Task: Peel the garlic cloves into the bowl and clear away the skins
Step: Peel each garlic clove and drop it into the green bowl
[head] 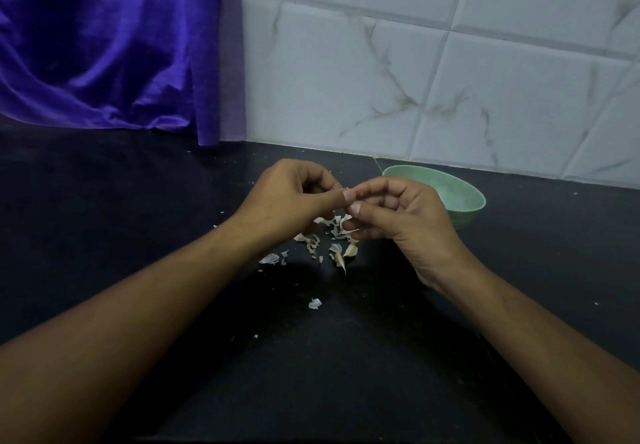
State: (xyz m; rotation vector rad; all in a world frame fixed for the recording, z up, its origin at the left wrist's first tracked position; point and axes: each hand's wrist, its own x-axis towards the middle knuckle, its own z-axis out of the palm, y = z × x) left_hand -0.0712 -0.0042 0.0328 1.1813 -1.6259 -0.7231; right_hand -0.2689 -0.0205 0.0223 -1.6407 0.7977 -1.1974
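My left hand (287, 197) and my right hand (391, 211) meet above the black counter, thumbs touching, fingers curled around a small garlic clove that is almost wholly hidden between them. Under the hands lies a scatter of pale garlic skins (311, 242). An unpeeled clove (350, 251) and a pointed piece of skin lie at the right end of the scatter. A green bowl (464, 197) stands just behind my right hand; its inside is partly hidden by that hand.
The black counter (138, 218) runs to a white marble-tiled wall (450, 80) at the back. A purple cloth (104, 45) hangs at the back left. A stray skin flake (314, 303) lies nearer to me.
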